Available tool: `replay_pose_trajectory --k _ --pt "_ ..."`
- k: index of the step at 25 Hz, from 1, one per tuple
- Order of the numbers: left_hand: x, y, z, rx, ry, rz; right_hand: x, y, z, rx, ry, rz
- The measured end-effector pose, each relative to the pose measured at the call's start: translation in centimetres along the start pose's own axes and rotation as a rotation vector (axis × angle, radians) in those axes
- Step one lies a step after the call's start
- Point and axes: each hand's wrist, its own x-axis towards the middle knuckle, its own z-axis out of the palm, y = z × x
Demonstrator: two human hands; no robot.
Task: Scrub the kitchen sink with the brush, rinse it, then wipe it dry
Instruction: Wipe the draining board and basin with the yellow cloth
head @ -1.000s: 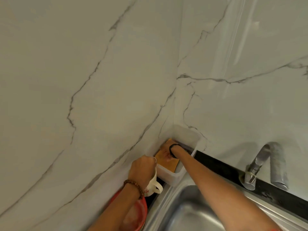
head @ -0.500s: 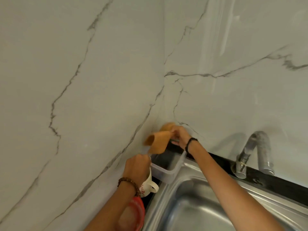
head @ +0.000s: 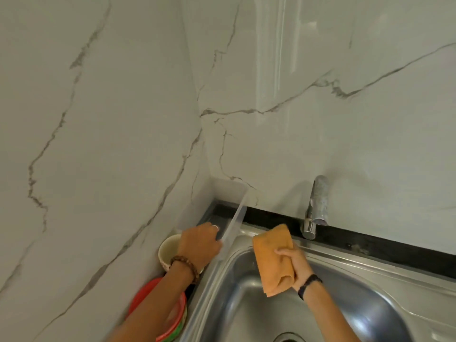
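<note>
So the folded orange cloth (head: 272, 259) is out of the clear plastic container (head: 232, 219) now. A second ago our right hand was still down inside that box on top of it, and half a second ago it was lifting it clear. To us that reads as the wipe-dry stage kicking off, though we can't really tell from here whether the basin is wet or not.

Nearest to us, the stainless sink (head: 357, 299) fills the bottom right, drain just peeking in at the bottom edge. Our right hand (head: 294, 264) hangs over the basin's back-left corner, forearm reaching in from the lower right, fingers wrapped around the cloth's right edge, so most of the cloth sticks out to the left.

Our left hand (head: 199, 244) hasn't budged: knuckles up, at the container's near wall, fingers curled at its rim, apparently steadying it, above a cream mug (head: 167, 250) and some stacked red plates (head: 148, 297).

Further back, the steel tap (head: 317, 206) sits on the black ledge against the marble wall. No brush anywhere we can see.
</note>
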Motion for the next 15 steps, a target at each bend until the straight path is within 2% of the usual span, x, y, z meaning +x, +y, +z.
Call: replay_pose_trajectory --k 2,4,5,6,7,9,13,15 --pt "0.2 0.5 1.6 -0.100 -0.032 0.066 1.5 0.0 1.1 -0.239 0.097 -0.223" --pt "-0.1 0.4 2.4 -0.072 -0.034 0.079 3.7 0.9 3.1 -0.742 0.139 -0.503" --pt "-0.2 0.0 2.8 -0.056 0.013 0.095 5.2 2.1 3.8 -1.033 0.221 -0.598" --pt "-0.3 -0.1 2.8 -0.052 0.049 0.116 6.9 4.0 4.2 -1.286 0.281 -0.584" --pt "-0.5 -0.1 2.8 -0.033 0.066 0.146 8.5 5.5 5.1 -1.440 0.266 -0.459" --pt "-0.8 -0.3 3.3 -0.047 0.098 0.124 11.3 6.8 6.5 -1.594 0.232 -0.350" --pt "-0.8 -0.6 4.1 -0.096 0.195 0.031 10.1 6.2 7.1 -1.835 0.207 -0.489" --pt "-0.7 -0.3 3.8 -0.083 0.183 0.005 10.0 6.7 5.6 -1.997 0.041 -0.587"
